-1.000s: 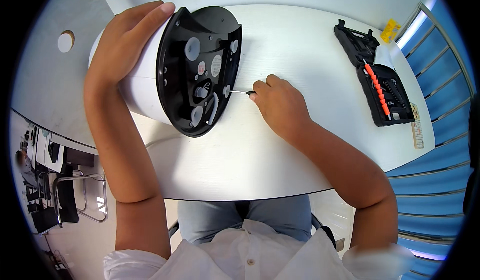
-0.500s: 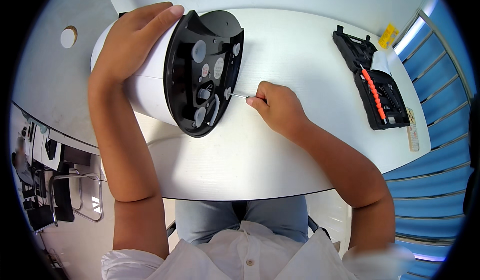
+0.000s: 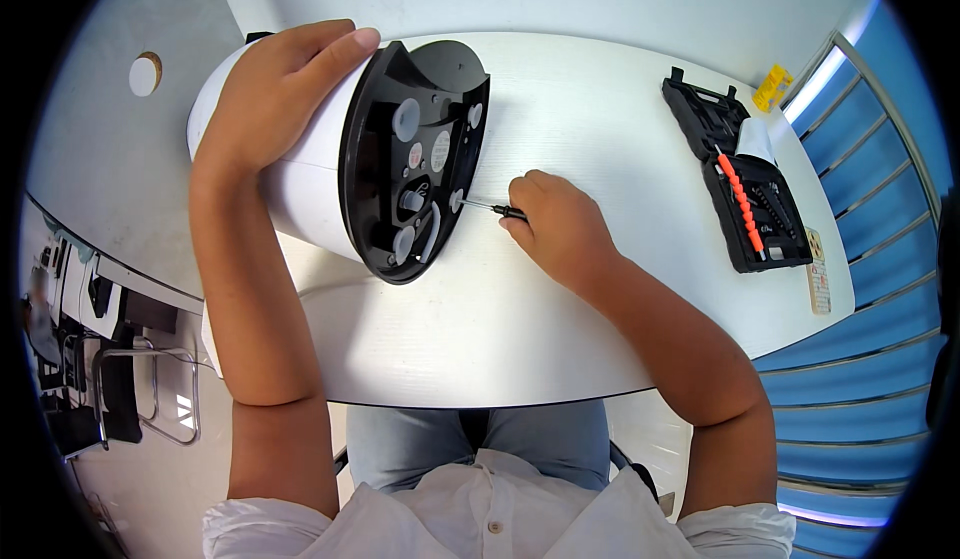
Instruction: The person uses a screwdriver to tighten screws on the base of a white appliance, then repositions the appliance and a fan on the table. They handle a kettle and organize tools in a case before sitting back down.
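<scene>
On the left side of the white table (image 3: pixel 560 349), a white cylindrical appliance (image 3: pixel 308 197) lies on its side, its black base plate (image 3: pixel 374 184) facing right. The left hand (image 3: pixel 275 99) is spread over the casing; its fingertips are hidden, so whether it clamps cannot be told. The right hand (image 3: pixel 560 221), right of the base plate, grasps 1 slim screwdriver (image 3: pixel 510 212) by its black handle between thumb and curled fingers. The shaft points left, with its tip at the near-right foot (image 3: pixel 457 199) of 4 translucent round feet. At the far right, 1 open black tool case (image 3: pixel 724 209) holds 1 orange flexible shaft (image 3: pixel 741 204). 1 cream remote control (image 3: pixel 819 279) lies just beside the case, on its near-right side.
</scene>
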`<control>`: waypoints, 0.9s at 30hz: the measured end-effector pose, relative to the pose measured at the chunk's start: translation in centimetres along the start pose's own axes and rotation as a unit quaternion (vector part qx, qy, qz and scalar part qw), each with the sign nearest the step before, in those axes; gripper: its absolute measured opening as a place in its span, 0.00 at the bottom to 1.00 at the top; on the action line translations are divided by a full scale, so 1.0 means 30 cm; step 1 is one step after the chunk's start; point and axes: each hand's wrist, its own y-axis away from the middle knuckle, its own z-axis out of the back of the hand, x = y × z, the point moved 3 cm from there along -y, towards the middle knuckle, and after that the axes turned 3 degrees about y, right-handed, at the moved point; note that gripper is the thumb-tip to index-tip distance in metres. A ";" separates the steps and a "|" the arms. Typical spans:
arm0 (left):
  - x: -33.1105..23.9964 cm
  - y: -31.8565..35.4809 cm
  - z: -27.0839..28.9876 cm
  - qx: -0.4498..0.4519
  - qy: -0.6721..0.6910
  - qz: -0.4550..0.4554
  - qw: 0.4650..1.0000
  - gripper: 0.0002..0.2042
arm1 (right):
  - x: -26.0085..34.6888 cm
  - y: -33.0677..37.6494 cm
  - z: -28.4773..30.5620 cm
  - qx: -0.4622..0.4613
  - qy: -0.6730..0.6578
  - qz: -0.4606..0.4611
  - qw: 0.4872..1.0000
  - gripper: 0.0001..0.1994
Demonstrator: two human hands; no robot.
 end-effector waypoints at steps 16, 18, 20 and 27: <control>0.001 0.004 -0.002 -0.004 0.008 0.011 1.000 0.25 | -0.012 -0.026 -0.003 0.213 -0.154 -0.160 0.952 0.12; 0.003 0.004 -0.004 -0.005 0.010 0.014 1.000 0.25 | 0.001 -0.014 0.004 0.175 -0.110 -0.135 0.969 0.10; 0.002 0.003 0.000 -0.006 0.003 0.015 1.000 0.25 | -0.002 -0.012 0.004 0.137 -0.103 -0.134 0.976 0.08; -0.001 0.003 -0.004 -0.001 0.010 0.018 1.000 0.25 | 0.007 0.000 0.000 0.023 0.094 -0.012 0.995 0.06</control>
